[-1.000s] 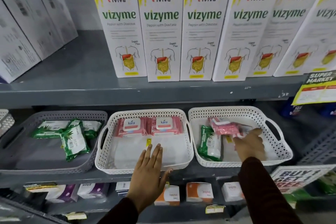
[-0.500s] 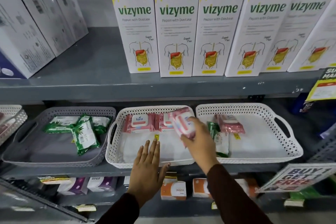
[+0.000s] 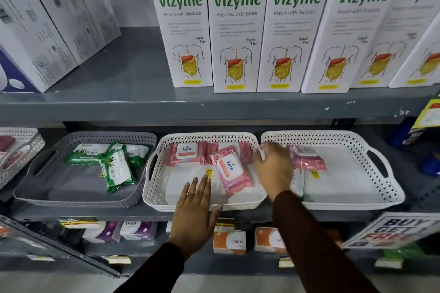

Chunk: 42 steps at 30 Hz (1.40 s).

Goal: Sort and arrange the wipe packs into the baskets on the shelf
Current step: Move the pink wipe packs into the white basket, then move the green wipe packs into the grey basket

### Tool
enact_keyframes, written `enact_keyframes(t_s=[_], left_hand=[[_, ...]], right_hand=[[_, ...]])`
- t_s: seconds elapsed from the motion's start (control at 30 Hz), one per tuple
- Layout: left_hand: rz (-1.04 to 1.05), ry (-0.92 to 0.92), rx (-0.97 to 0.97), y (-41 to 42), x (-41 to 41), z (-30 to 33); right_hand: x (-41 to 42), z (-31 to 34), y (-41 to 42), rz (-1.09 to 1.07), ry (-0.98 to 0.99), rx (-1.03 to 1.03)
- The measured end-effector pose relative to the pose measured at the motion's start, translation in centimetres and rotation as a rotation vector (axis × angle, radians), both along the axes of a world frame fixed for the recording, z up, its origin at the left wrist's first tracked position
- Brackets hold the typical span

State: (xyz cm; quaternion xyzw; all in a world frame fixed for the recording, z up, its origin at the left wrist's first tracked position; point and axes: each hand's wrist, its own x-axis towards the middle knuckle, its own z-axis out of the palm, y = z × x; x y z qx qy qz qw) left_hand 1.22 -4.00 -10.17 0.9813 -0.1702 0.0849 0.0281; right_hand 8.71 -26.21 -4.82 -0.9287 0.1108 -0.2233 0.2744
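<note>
Three baskets stand side by side on the lower shelf. The grey basket (image 3: 28, 194) on the left holds green wipe packs (image 3: 116, 169). The middle white basket (image 3: 152, 200) holds pink kara packs (image 3: 187, 153) at the back and one tilted pink pack (image 3: 232, 170) lying in front of them. The right white basket (image 3: 381, 188) holds another pink pack (image 3: 307, 157) and a green pack (image 3: 297, 178) mostly hidden by my arm. My left hand (image 3: 196, 207) rests flat on the middle basket's front rim. My right hand (image 3: 273, 166), blurred, hovers over the gap between the white baskets, holding nothing.
Tall white Vizyme boxes (image 3: 184, 31) line the upper shelf, with grey-white cartons (image 3: 47, 21) to the left. A further basket (image 3: 21, 147) shows at the far left. Small boxes (image 3: 229, 241) sit on the shelf below. A promotional sign (image 3: 390, 231) hangs at the lower right.
My right hand carried a pink pack from the right basket to the middle basket and let it go there. It now moves back to the right. My left hand stayed put.
</note>
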Motion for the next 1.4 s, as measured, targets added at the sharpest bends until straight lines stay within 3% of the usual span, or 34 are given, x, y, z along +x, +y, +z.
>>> enact_keyframes(t_s=[0.03, 0.1, 0.17, 0.27, 0.53, 0.67, 0.77, 0.83, 0.93, 1.03, 1.27, 1.4], left_hand=[[0.007, 0.006, -0.003, 0.0, 0.0, 0.0], [0.01, 0.019, -0.008, -0.1, -0.1, 0.0], [-0.009, 0.033, -0.003, -0.1, -0.3, 0.0], [-0.039, 0.039, -0.019, 0.3, -0.6, 0.2], [0.012, 0.034, -0.155, 7.0, -1.7, 0.8], [0.151, -0.003, -0.169, 12.7, -1.4, 1.3], [0.183, 0.019, -0.202, 15.9, -0.9, 1.5], [0.106, 0.042, -0.187, 16.5, -0.8, 1.4], [-0.022, 0.08, -0.165, 15.7, -0.8, 0.9], [-0.084, 0.079, -0.175, 14.9, -0.1, 0.5], [-0.096, 0.112, -0.1, 14.9, 0.8, 0.1], [-0.094, 0.092, -0.051, 13.7, 1.2, 0.5]], right_hand=[[0.7, 0.3, -1.8, -0.108, 0.019, -0.038], [2.1, 0.4, -5.5, -0.31, 0.293, -0.04], [2.9, -0.2, -8.7, -0.403, 0.497, 0.074], [3.2, -1.4, -11.2, -0.415, 0.404, 0.228], [3.3, -1.8, -11.0, -0.435, 0.41, 0.206], [1.7, -1.4, -10.0, -0.541, 0.14, 0.332], [0.1, 0.7, -4.9, -0.437, -0.207, 0.396], [-1.0, 2.4, 0.4, -0.302, -0.306, 0.427], [-1.8, 2.6, 8.2, 0.027, -0.223, 0.417], [-1.4, 0.8, 14.1, 0.293, 0.003, 0.387], [0.6, -2.9, 17.6, 0.384, 0.304, 0.123], [0.0, -1.8, 15.3, 0.34, 0.23, 0.197]])
